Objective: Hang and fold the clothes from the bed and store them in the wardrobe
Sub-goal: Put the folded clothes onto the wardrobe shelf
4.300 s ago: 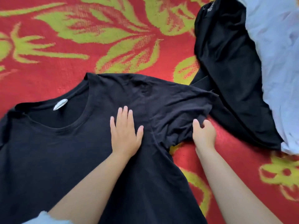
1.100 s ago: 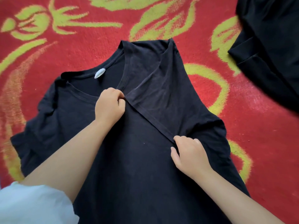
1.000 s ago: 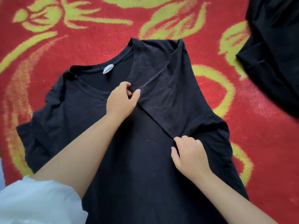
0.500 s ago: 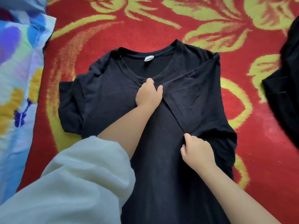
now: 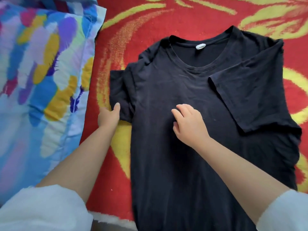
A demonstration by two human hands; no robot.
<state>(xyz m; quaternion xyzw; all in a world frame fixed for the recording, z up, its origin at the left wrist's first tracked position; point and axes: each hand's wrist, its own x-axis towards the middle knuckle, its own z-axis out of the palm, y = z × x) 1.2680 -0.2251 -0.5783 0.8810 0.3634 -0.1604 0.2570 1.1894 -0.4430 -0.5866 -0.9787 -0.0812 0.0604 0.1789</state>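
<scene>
A black T-shirt (image 5: 166, 172) lies face up on the red bed cover (image 5: 141, 19), its collar with a white label (image 5: 200, 46) pointing away from me. Its right sleeve (image 5: 250, 90) is folded inward over the chest. My left hand (image 5: 108, 116) is at the hem of the left sleeve (image 5: 120, 90), which lies spread out to the side; the thumb sits on top of the fabric and the fingers are hidden under it. On the middle of the chest my right hand (image 5: 190, 122) rests with loosely curled fingers and holds nothing.
A multicoloured patterned pillow or quilt (image 5: 41, 80) fills the left side, right beside the left sleeve. The red cover has a yellow-green leaf pattern. A white fluffy edge (image 5: 110, 219) shows at the bottom by my left arm.
My left hand left the collar and went out to the left sleeve's hem. My right hand let go of the folded right sleeve and moved onto the chest. The view swung left.
</scene>
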